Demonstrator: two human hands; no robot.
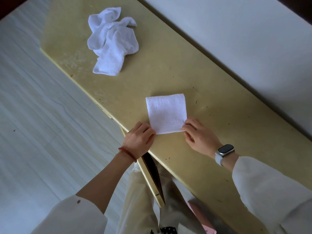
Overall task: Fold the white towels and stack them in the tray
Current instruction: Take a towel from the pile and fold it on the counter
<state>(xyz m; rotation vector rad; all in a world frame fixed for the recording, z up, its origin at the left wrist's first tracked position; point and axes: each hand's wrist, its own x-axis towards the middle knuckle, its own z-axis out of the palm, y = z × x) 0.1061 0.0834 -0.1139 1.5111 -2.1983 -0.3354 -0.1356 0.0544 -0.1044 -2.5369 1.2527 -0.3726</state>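
A long yellowish surface (168,68) runs along a pale wall, with light floorboards on its other side. At its near edge lies one folded towel (167,114), a neat white square, and everything here is placed from it. The left hand (139,138) pinches its near left corner and the right hand (196,132) pinches its near right corner, each grip narrow, fingers curled on the cloth edge. To do this step well, the two corners probably ought to be drawn level with each other so the edges line up, then the layers pressed flat before lifting, since loose terry tends to slide and spring open. Carrying it by both corners, or with a palm beneath, should keep the fold. Far beyond the folded towel, to its left along the surface, sits one crumpled heap of white towels (112,42); how many are in it cannot be told, at least two by the look. No tray is in view. Count: two hands, one folded towel, one heap.
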